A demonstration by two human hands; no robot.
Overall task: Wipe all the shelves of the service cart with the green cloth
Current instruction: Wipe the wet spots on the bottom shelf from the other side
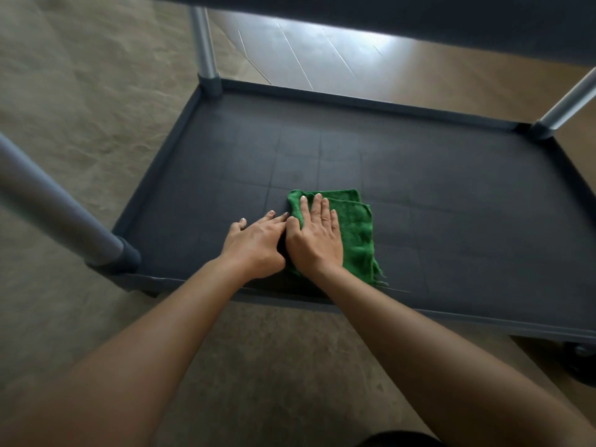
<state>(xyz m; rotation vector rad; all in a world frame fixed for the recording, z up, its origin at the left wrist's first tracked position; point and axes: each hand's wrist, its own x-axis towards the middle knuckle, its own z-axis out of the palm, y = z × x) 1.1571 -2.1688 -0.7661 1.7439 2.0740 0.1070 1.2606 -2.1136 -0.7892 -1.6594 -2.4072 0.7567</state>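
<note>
- Shelf (451,204) at the bottom of the service cart carries the folded green cloth (354,233), which lies near the front rim, left of the middle.
- Right grip (314,240) lies flat on the cloth, fingers straight, pressing down, curled round nothing.
- Left grip (254,240), touching the right one, rests palm down on the bare shelf, fingers straight, holding nothing.
- Grey post (206,43) stands at the far left corner; an upper shelf (419,14) hangs overhead.

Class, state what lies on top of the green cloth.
The right hand lies flat on the green cloth, fingers straight; the cloth beneath its palm is hidden.
</note>
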